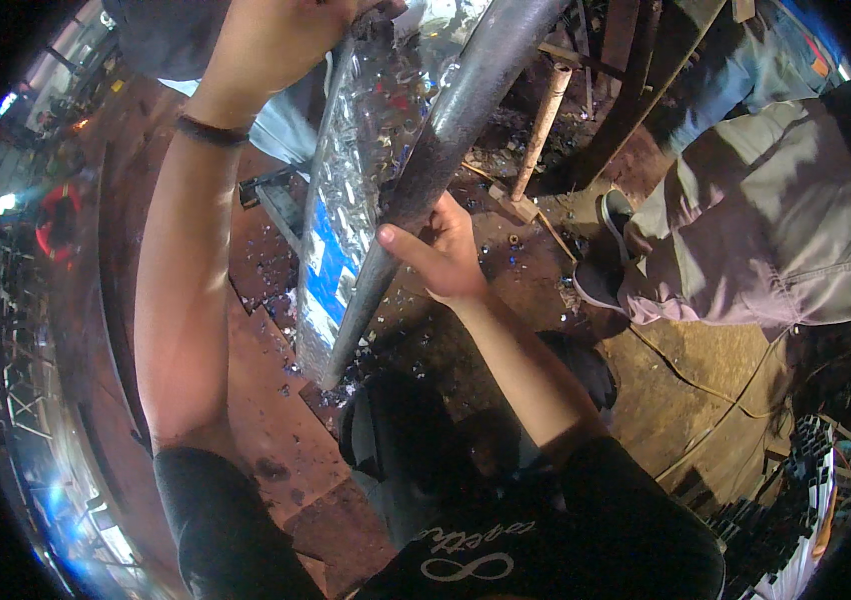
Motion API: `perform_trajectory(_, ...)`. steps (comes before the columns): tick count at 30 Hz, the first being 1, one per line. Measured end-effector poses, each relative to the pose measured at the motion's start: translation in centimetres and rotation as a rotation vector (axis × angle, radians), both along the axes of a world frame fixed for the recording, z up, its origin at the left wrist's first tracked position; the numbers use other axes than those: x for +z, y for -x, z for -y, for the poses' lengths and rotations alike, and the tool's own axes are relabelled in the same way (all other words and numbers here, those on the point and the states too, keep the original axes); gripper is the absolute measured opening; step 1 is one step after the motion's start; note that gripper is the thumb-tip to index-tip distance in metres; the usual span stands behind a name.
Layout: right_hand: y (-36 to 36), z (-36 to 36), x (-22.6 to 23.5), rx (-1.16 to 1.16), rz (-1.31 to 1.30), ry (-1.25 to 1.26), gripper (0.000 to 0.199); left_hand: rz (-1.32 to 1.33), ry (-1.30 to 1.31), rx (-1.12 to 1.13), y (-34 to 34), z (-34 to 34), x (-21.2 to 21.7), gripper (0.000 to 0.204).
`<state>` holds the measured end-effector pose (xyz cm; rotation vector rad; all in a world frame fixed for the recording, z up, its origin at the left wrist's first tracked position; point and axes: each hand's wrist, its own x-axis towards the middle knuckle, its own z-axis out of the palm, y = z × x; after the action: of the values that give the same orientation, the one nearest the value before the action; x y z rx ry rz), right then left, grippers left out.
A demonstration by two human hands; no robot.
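Note:
A thick dark metal pipe [446, 130] slants from the top of the view down toward my knees. My right hand [451, 255] grips its right side, thumb on top and the fingers partly hidden behind it. Along the pipe's left side runs a long silvery piece [351, 150] with a wrinkled, reflective surface and a blue and white patch [326, 265]. My left hand [281, 45] is at the upper edge, beside the top of the silvery piece. Its fingers curl near a small dark thing, cut off by the frame, that I cannot make out.
At right stands a person in beige trousers [761, 215]; another in blue jeans [726, 85] is behind. A thin rusty tube [543, 130] stands beyond the pipe. Small debris litters the floor, and a cable [681, 375] crosses it. Stacked dark profiles [786, 510] lie lower right.

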<state>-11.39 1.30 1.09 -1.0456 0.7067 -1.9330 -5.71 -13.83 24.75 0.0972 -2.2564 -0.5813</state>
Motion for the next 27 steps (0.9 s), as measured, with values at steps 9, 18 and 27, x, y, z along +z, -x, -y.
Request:
perform_trajectory(9,-0.2,-0.2,0.4,0.013,0.009,0.01,0.05,0.049,0.199,0.273,0.9,-2.8,2.1,0.008)
perform_trajectory(18,-0.4,0.0,0.4,-0.013,0.001,0.041,0.047,0.057,0.492,0.327,2.4,-1.4,1.5,0.009)
perform_trajectory(27,-0.2,-0.3,0.3,-0.01,-0.023,-0.009,0.046,-0.075,-0.08,-0.074,1.2,1.1,-1.4,0.017)
